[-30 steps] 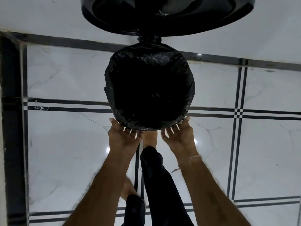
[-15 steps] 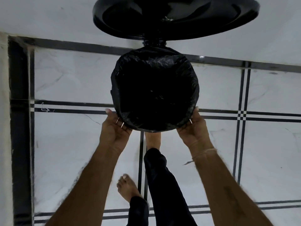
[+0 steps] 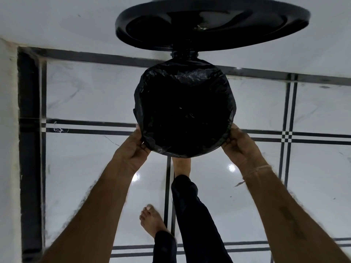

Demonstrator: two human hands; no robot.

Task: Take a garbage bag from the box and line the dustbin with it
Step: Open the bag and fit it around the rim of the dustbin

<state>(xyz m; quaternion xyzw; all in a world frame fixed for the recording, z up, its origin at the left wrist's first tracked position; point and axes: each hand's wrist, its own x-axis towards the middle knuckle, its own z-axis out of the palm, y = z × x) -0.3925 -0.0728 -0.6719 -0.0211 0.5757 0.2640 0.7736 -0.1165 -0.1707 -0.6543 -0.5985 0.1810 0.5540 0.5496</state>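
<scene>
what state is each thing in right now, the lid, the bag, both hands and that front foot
dustbin lid, raised open
garbage bag, opened out, edge folded over the rim
left hand, grips the bag-covered rim at its near left
right hand, grips the bag-covered rim at its near right
forward foot, bare, toes hidden under the bagged rim

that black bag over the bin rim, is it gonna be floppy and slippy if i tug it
Probably floppy: the garbage bag is creased and crumpled all round its folded-over edge. Likely thin and light, since it drapes loosely where the left hand and right hand grip it. Its glossy film may slip, so a tug could pull it off.
</scene>
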